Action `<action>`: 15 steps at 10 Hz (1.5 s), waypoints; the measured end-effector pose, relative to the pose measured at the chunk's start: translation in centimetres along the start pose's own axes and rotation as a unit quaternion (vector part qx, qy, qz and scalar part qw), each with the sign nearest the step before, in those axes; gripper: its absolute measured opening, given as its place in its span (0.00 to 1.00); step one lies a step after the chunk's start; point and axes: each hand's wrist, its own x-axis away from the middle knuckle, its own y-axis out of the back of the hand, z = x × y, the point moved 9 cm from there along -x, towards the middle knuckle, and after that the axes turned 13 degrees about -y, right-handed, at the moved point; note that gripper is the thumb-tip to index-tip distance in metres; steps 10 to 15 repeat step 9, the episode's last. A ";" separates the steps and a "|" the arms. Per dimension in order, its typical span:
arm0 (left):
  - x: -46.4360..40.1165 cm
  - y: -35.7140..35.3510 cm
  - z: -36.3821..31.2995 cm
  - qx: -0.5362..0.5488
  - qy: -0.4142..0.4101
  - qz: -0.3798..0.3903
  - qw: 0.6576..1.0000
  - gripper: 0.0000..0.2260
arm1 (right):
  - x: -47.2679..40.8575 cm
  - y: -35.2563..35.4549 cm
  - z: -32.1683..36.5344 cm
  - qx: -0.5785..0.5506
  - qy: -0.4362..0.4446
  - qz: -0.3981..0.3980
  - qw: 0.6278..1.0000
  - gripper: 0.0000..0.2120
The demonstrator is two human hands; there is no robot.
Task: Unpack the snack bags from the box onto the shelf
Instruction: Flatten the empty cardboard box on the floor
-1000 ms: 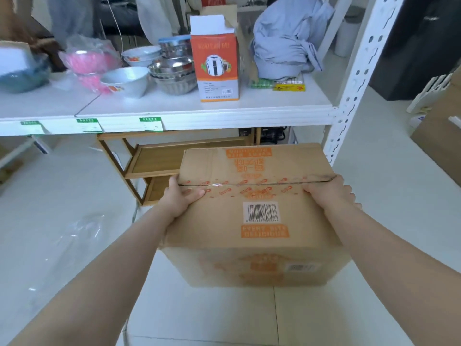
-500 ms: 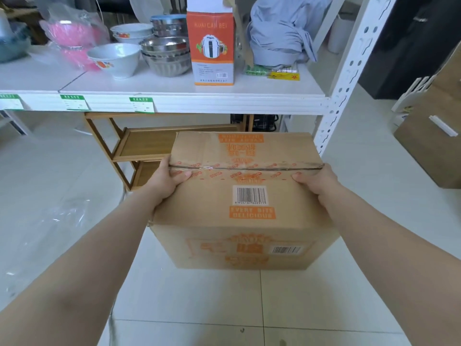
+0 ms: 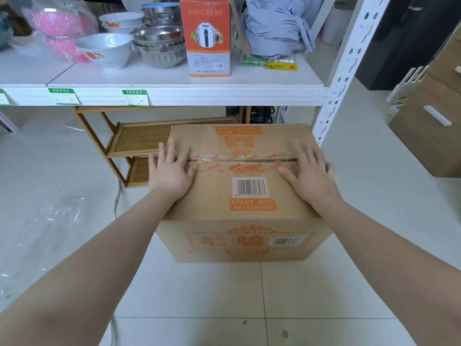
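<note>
**Sealed box on the floor, both hands flat on its lid**

The cardboard box (image 3: 239,196) stands on the pale tiled floor (image 3: 199,295) just in front of the white shelf (image 3: 174,96), its two top flaps closed and meeting at a centre seam under torn printed tape. The snack bags cannot be seen — the lid is still down.

The left hand (image 3: 172,171) lies flat on the lid near the left edge, fingers straight and spread, fingertips reaching across the seam. The right hand (image 3: 309,171) lies flat near the right edge in the same way, fingers straight, thumb pointing inward along the seam. Neither hand grips anything; both rest on the cardboard.

The box's far right corner sits near the shelf's perforated upright (image 3: 341,71). Its far left corner overlaps a low wooden rack (image 3: 129,143) that stands under the shelf. In front of the box the tiles are bare; to the left a sheet of clear plastic (image 3: 50,221) lies on the floor.

On the shelf board — from left to right — are a bagged pink item (image 3: 59,28), white bowls (image 3: 104,49), stacked steel bowls (image 3: 159,46), an orange carton (image 3: 208,38) and a folded grey cloth (image 3: 274,26). A bare strip of board runs along its front edge. A brown cabinet (image 3: 429,136) stands well apart on the right.
</note>
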 end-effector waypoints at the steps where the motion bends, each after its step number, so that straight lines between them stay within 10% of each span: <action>1: 0.3 -1.0 -1.4 -0.001 -0.029 0.042 0.999 0.30 | 0.0 -0.6 0.8 0.059 0.040 0.023 0.997 0.31; 7: 1.1 -1.3 -3.6 -0.023 -0.125 0.063 0.990 0.31 | 1.3 -2.3 4.0 0.108 0.130 0.057 0.984 0.31; 9: 3.8 7.2 -4.5 0.234 -0.105 -0.184 0.949 0.23 | 6.6 5.0 5.7 -0.247 0.141 -0.071 0.956 0.21; 15: 3.8 7.2 -4.5 0.234 -0.105 -0.184 0.949 0.23 | 6.6 5.0 5.7 -0.247 0.141 -0.071 0.956 0.21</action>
